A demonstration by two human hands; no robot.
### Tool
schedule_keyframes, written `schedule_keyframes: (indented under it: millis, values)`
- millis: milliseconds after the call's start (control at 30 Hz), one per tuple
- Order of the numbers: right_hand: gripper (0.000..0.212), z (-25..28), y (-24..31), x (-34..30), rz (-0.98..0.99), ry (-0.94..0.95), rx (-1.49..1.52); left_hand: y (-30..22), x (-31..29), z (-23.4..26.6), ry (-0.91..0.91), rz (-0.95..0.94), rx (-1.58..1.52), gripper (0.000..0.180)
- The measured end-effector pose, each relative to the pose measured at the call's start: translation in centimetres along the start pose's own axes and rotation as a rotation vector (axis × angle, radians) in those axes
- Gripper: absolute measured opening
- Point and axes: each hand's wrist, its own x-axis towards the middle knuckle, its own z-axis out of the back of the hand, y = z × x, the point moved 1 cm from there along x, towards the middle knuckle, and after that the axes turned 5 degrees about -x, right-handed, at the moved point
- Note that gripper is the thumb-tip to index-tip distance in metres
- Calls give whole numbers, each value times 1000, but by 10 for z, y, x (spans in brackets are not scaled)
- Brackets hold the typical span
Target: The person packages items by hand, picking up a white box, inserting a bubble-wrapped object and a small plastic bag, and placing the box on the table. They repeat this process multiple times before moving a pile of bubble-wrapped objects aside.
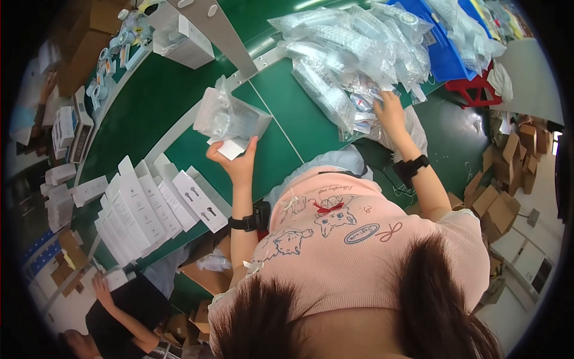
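Observation:
My left hand (237,160) is wrapped round the lower end of a white carton (257,124), thumb and fingers on either side of its white flap. A bubble-wrapped item (218,115) in clear plastic sticks out of the carton's open end. Over on the right, my right hand (391,119) reaches to a pile of small printed plastic packets (363,110) by the table edge. Its fingers curl down onto one packet, and the fingertips are partly hidden. Just beyond lies a large heap of bubble-wrapped pouches (353,42).
Several white cartons (140,209) stand in a row at left on the green table (281,134). A metal post (221,36) rises at the far edge. A blue bin (445,54) and red stool (472,90) are at right. Another person (128,305) works at lower left.

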Motion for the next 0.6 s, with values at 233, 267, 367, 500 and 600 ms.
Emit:
schedule_keyframes:
  millis: [233, 267, 367, 500, 600]
  values:
    - [24, -15, -45, 11, -35, -221, -302, 3, -1, 1, 29, 89, -71, 71]
    - [26, -8, -49, 13, 37, -202, -352, 2, 1, 1, 28, 46, -153, 72]
    - [26, 23, -30, 17, 123, -171, -327, -9, 3, 3, -15, -38, -283, 74]
    - [25, 88, 50, 30, 90, -99, -49, -36, 20, 16, 21, -80, 22, 66]
    - [27, 110, 125, 51, 227, -99, 347, -47, 30, 21, -27, 15, 28, 47]
